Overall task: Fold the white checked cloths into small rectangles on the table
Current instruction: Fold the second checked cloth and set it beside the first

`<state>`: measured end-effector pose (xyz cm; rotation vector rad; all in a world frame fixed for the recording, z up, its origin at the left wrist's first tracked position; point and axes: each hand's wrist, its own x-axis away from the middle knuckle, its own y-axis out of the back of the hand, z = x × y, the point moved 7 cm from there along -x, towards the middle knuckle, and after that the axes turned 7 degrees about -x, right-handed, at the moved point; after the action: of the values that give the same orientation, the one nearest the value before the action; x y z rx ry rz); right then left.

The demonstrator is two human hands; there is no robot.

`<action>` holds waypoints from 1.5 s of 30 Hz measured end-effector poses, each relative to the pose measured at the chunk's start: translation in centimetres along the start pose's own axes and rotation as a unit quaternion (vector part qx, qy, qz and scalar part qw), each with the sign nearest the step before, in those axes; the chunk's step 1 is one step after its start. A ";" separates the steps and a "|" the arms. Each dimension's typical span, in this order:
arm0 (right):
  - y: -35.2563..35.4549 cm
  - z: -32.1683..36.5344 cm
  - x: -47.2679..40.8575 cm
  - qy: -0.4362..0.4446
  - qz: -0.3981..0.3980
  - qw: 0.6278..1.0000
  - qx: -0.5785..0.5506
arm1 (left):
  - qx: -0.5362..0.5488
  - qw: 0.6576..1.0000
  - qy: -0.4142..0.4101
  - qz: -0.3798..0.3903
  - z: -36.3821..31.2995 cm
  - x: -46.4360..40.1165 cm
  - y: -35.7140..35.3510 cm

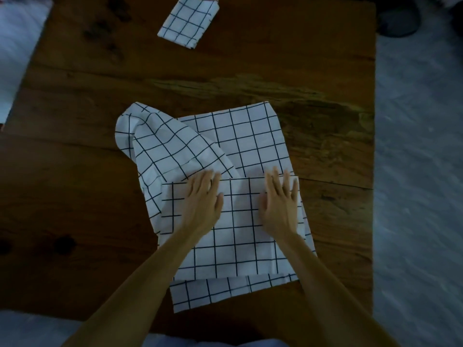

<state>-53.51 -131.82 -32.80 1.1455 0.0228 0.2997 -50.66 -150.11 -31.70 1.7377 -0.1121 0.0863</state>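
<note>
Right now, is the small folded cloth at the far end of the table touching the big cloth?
No, the small folded cloth lies apart from the big cloth, with bare table between them.

text: none legible | labels: none | numbers: none | signs: none

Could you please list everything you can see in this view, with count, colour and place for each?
Folded cloth: one, white with dark checks, small rectangle at the far edge of the table.
Large cloth: one, white with dark checks, middle of the table, partly folded, near flap laid over it, left side bunched up.
Table: one, brown wood, fills most of the view.
Floor: pale grey, to the right of the table.
Dark object: one, on the floor at top right, too dim to identify.
Left hand: one, flat on the near flap, fingers straight.
Right hand: one, flat on the near flap, fingers straight.
</note>
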 end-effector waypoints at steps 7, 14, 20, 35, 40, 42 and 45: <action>-1.8 5.4 -2.1 0.052 0.033 0.998 -0.024 | 0.016 0.999 0.032 0.026 -1.6 -2.4 0.5; -1.8 5.6 -2.7 0.064 0.043 0.997 0.007 | 0.070 0.998 0.008 0.005 -1.4 -2.2 1.9; 2.8 6.7 -2.1 0.060 -0.042 0.995 -0.065 | 0.175 0.982 -0.033 0.066 -1.3 -2.4 5.1; 16.4 12.6 7.1 -0.010 -0.253 0.932 -0.259 | 0.332 0.935 -0.125 -0.028 -3.4 0.9 24.7; 18.3 14.3 9.8 -0.023 -0.291 0.912 -0.288 | 0.274 0.939 -0.197 -0.068 -4.0 3.0 27.8; 18.3 14.3 10.9 -0.053 -0.300 0.900 -0.311 | 0.248 0.943 -0.211 -0.072 -4.2 3.8 28.3; 17.9 14.5 11.7 -0.058 -0.289 0.910 -0.291 | 0.173 0.957 -0.222 -0.065 -4.3 4.7 28.6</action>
<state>-43.81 -135.12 -9.13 0.5193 0.1546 -0.2828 -49.55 -150.73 -2.45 2.0864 -0.3273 -0.4075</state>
